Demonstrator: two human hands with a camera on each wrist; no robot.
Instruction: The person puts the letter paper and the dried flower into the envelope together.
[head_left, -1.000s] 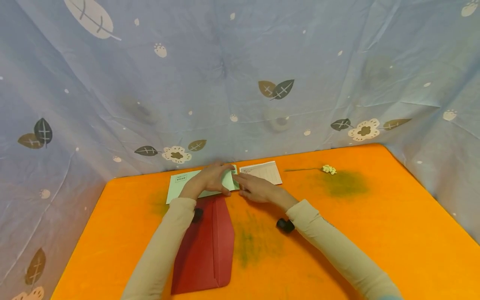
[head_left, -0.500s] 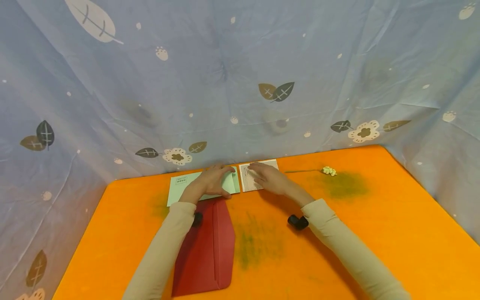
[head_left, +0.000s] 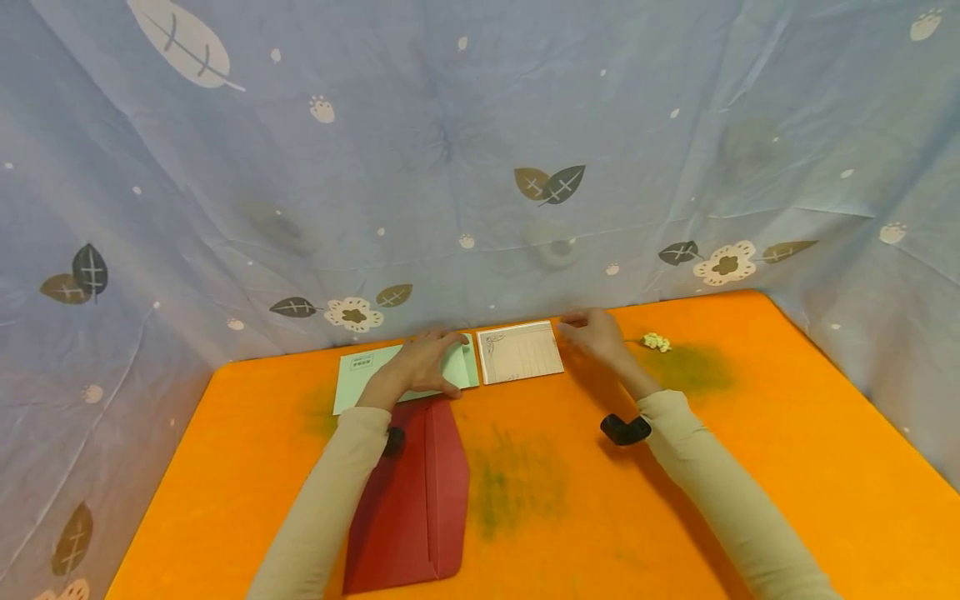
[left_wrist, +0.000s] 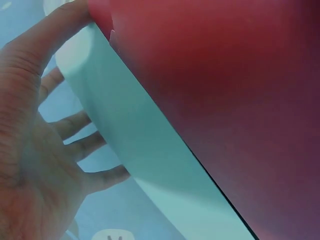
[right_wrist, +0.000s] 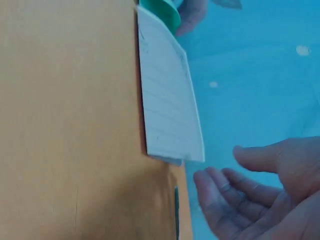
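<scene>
A pale green envelope lies along the table's back edge. My left hand holds it across its width near the right end, thumb at the near edge, fingers at the far edge. In the left wrist view the envelope bows between thumb and fingers. Just right of it lies a stack of cream cards with printed lines and a flower drawing. My right hand, fingers loosely bent, is beside the cards' right edge and holds nothing. In the right wrist view the cards have a slightly raised edge.
A red envelope with its flap open to the right lies under my left forearm. Beyond my right hand is a thin stem with a small pale yellow flower cluster. A patterned cloth hangs behind the orange table.
My right hand has moved right, from the green envelope's open end across the cards to past their right edge, leaving the cards uncovered. My left hand stays on the green envelope.
</scene>
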